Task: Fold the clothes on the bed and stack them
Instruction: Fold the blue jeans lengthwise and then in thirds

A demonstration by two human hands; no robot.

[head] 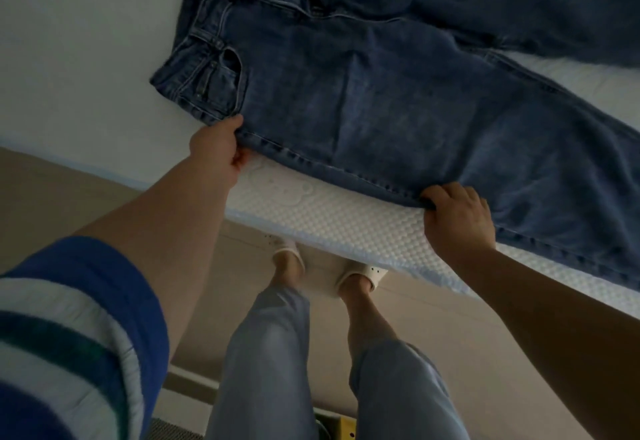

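Jeans: a pair of dark blue jeans point(381, 93) lies spread flat on the bed point(69, 41), waistband toward the left, legs running off to the right, one leg's side seam along the near edge of the mattress.
Head view, left hand: the left hand point(216, 148) pinches that near seam just below the waistband and pocket, thumb on top of the denim and fingers tucked under it.
Head view, right hand: the right hand point(457, 214) grips the same seam further down the leg, fingers curled over the edge of the cloth, well apart from the other hand.
Step in hand: by my reading this is the start of the first fold, the near leg about to be laid over the far one; nothing is folded or stacked yet within sight.
Next move: it calls for both hands to lift the seam together and carry it across to the far seam, keeping the cloth taut so the legs line up.
Around: the person stands close against the bed in pale slippers point(360, 275), a striped sleeve point(69, 335) pushed up the left arm.
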